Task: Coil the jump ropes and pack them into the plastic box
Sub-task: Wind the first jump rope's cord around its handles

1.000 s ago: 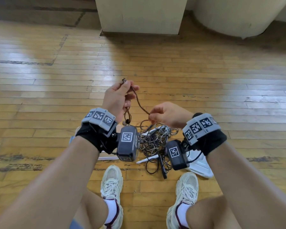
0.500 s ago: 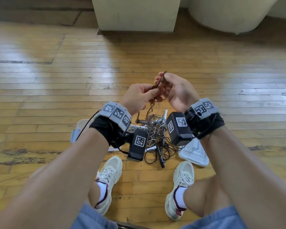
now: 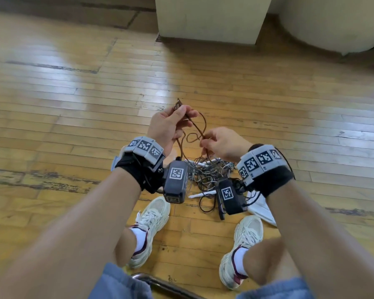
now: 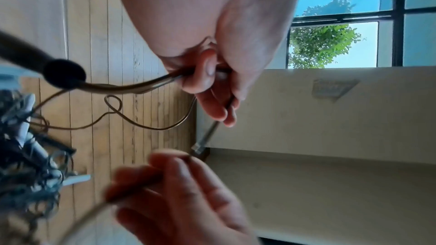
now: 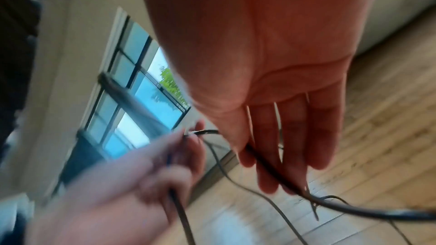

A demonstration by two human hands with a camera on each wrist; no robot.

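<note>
We see a brown rope [image 3: 200, 128], a grey and black tangle of ropes [image 3: 207, 172], white handles [image 3: 201, 194], cream shoes [image 3: 152, 219] and honey-yellow floorboards [image 3: 73, 100].

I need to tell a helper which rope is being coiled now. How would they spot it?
Look above the tangled pile of ropes on the wooden floor, between the person's shoes. The brown rope runs between the left hand and right hand, the only one lifted.

Glossy, scuffed wood floor [image 3: 73, 87]; thin brown rope [image 3: 200, 126], perhaps smooth plastic-coated, with metal tip [image 4: 200, 145].
</note>
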